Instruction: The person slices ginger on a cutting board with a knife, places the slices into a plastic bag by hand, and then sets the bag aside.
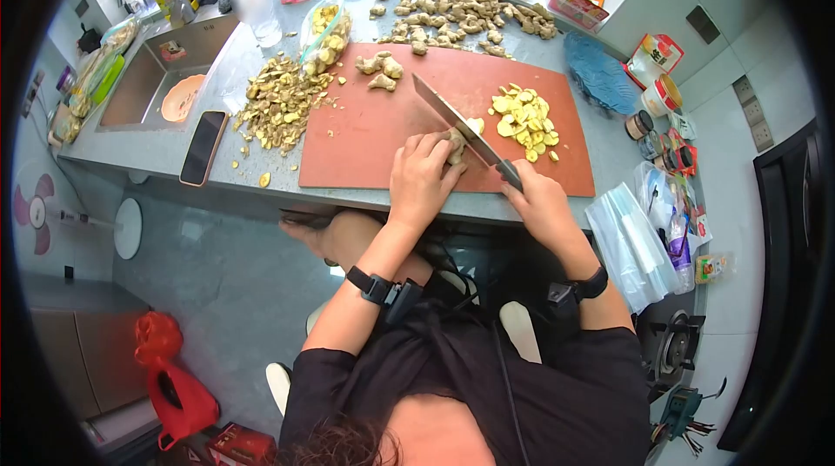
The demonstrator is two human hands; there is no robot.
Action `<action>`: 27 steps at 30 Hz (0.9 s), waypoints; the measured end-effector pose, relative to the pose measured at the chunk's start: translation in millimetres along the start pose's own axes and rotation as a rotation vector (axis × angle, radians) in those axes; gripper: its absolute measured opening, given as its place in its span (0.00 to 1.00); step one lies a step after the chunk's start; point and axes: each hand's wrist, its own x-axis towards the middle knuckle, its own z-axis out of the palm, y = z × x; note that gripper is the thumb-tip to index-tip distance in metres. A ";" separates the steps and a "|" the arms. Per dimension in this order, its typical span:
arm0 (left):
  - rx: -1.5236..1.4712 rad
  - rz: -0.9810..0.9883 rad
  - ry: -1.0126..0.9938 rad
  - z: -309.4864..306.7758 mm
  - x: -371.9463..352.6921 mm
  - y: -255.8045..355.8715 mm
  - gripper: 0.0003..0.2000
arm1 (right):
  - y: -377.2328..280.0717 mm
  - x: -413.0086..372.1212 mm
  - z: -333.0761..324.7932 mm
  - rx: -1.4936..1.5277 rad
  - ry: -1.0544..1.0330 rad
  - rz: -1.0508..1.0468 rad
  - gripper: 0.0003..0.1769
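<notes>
On a reddish-brown cutting board (pixel 365 140), my left hand (pixel 421 172) is closed over a piece of ginger root (pixel 456 146), pressing it down. My right hand (pixel 544 205) grips the dark handle of a kitchen knife (pixel 452 116). Its long blade points to the upper left and lies against the right side of the ginger, where a pale cut face shows. Right of the blade spreads a pile of yellow ginger slices (pixel 526 122). A few whole ginger pieces (pixel 380 68) rest near the board's far edge.
Heaped whole ginger (pixel 470 15) lies behind the board. To the left are a pile of browner slices (pixel 283 100), a plastic bag of slices (pixel 327 35), a phone (pixel 204 148) and a sink (pixel 130 87). Blue plastic (pixel 600 73), jars (pixel 639 125) and plastic bags (pixel 628 244) stand right.
</notes>
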 end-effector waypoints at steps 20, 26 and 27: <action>-0.015 -0.018 -0.012 0.7 0.5 0.3 0.16 | -22.6 -5.2 -38.8 0.192 -0.123 0.095 0.12; -0.023 -0.001 0.013 -0.4 1.6 0.8 0.17 | -22.9 -1.9 -40.7 0.156 -0.151 0.095 0.12; -0.025 -0.003 0.014 -0.5 1.7 1.0 0.17 | -22.6 -1.4 -40.3 0.161 -0.156 0.097 0.12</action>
